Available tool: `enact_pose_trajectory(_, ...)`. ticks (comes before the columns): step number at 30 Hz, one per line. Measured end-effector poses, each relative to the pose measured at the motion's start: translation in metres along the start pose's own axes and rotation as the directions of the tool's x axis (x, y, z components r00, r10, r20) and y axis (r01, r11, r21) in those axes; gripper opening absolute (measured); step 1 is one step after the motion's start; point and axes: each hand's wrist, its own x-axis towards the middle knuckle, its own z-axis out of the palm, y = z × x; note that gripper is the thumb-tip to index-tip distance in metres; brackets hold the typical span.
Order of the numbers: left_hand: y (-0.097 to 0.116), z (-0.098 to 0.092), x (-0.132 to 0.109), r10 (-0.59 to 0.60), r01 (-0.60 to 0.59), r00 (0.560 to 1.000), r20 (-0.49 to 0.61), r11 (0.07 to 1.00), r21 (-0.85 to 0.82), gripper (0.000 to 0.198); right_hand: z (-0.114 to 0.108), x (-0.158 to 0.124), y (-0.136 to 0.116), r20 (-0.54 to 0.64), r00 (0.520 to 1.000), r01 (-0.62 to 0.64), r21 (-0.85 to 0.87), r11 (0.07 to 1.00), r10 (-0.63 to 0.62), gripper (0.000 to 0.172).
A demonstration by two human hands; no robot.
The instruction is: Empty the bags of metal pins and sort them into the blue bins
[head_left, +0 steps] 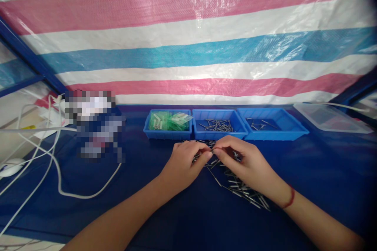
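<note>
My left hand and my right hand meet above the table, thumbs and forefingers pinched tip to tip. Between the fingertips is a thin metal pin, mostly covered by them. Under and around both hands spreads a loose pile of thin metal pins, with thicker silvery sections like blind rivets. Part of that pile is hidden by my hands. Just beyond stand three blue bins: the left bin has green packets, the middle bin several metal pins, and the right bin only a few.
White cables loop over the left of the dark blue table, beside a blurred-out patch. A white computer mouse lies at the far left. Behind the right bin rests a clear plastic lid. A striped plastic sheet closes off the back.
</note>
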Motion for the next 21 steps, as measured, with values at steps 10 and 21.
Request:
enact_pose_trajectory(10, 0.0008, 0.0032, 0.0004, 0.025, -0.025, 1.000, 0.012, 0.998, -0.056, 0.019, 0.0017, -0.0014, -0.0019, -0.010, 1.000, -0.018, 0.085, 0.996, 0.019, 0.015)
enact_pose_trajectory(21, -0.0002, 0.0049, 0.0002, 0.025, -0.026, 0.999, -0.028, 0.998, -0.057, 0.015, 0.0019, -0.0027, 0.0005, -0.004, 0.998, 0.061, 0.102, 0.993, -0.061, 0.011)
